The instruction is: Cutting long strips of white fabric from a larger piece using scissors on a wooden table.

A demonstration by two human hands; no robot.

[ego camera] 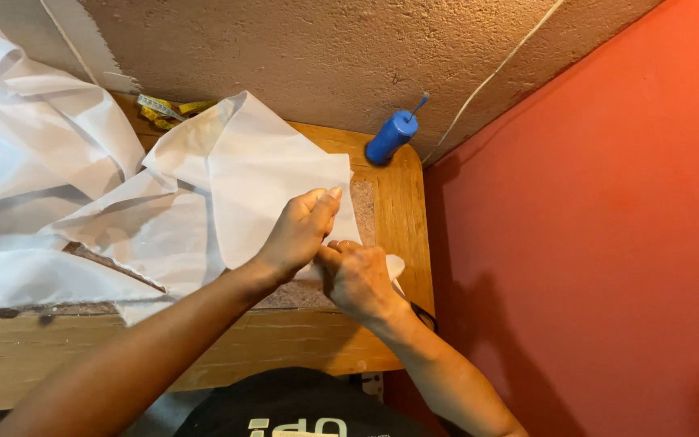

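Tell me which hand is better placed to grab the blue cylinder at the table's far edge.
Probably the left hand: its fingertips reach further up the white cloth toward the blue cylinder. The right hand lies nearer the person, pinching the cloth's lower edge.

A wooden table (402, 194) stands against rough beige (325, 48) and red walls (608, 243).
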